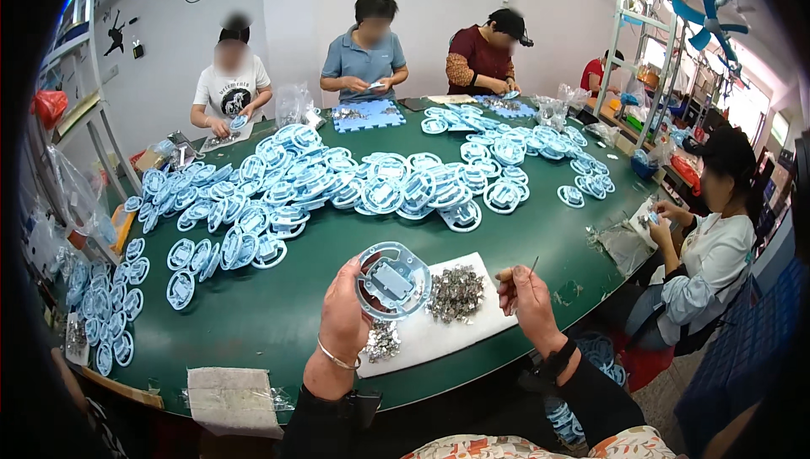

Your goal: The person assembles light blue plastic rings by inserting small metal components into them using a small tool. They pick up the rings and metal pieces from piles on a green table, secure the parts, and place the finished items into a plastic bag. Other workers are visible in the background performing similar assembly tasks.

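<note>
My left hand point(341, 309) grips a round light-blue plastic housing point(393, 282) by its left rim. The open ring and the raised rectangular block in its middle face me. To the right, my right hand point(531, 297) pinches a thin, dark, pointed tool point(535, 263) that sticks up from the fingers; its exact kind is too small to tell. Between and below the hands lies a white pad point(426, 342). On it sit a heap of small shiny metal pieces point(456, 294) and a smaller heap of the same pieces point(383, 341), partly behind my left wrist.
A long pile of light-blue housings point(295, 172) spreads across the green table point(337, 244). More housings lie at the left edge. A folded cloth-like pad point(232, 396) sits at the near left edge. Several people work around the table, one close on the right point(700, 256).
</note>
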{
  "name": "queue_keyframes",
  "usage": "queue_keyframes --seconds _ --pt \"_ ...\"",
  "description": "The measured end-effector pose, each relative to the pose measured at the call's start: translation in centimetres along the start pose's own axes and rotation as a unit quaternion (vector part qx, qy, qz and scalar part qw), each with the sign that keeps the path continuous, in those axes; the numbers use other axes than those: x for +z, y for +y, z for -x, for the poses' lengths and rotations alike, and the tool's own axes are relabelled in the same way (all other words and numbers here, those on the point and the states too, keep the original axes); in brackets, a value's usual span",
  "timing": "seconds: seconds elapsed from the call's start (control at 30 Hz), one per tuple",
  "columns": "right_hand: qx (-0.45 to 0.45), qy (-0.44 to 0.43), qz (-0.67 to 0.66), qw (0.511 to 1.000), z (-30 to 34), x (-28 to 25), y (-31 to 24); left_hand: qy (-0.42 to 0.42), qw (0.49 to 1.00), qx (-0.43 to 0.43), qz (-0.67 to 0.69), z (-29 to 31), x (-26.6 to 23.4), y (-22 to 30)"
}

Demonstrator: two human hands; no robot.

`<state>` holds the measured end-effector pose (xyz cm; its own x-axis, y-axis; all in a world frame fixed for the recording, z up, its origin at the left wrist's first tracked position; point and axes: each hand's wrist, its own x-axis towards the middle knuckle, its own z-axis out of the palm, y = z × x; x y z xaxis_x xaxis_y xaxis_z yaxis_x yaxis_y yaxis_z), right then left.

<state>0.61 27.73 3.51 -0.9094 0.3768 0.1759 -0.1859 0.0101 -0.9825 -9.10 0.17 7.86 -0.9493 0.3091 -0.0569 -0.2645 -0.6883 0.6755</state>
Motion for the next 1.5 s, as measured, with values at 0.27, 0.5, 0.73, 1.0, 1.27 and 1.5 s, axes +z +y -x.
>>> queue_keyframes --seconds 0.27,0.5,0.73,1.0,1.27,1.5 --pt "-0.025 0.092 0.041 0.995 -1.4 -7.0 3.2 0.005 1.0 0.014 -0.02 2.2 0.6 1.2" --pt "0.01 0.14 0.046 0.989 -2.0 -10.6 6.8 0.006 0.999 0.041 -0.001 2.6 -1.1 1.7" --pt "0.004 0.137 0.127 0.982 -1.6 -9.7 6.9 0.019 0.998 0.065 -0.01 3.4 -1.2 2.3" --pt "-0.004 0.131 0.145 0.981 -1.2 -9.4 6.3 0.009 0.998 0.065 -0.017 3.5 -0.1 1.7" --pt "-0.019 0.137 0.138 0.981 -1.3 -8.9 6.3 0.011 0.997 0.071 -0.017 3.5 -0.4 1.5" --pt "-0.01 0.141 0.157 0.977 -1.2 -9.3 6.2 0.014 0.997 0.07 -0.024 3.7 -0.4 1.4"
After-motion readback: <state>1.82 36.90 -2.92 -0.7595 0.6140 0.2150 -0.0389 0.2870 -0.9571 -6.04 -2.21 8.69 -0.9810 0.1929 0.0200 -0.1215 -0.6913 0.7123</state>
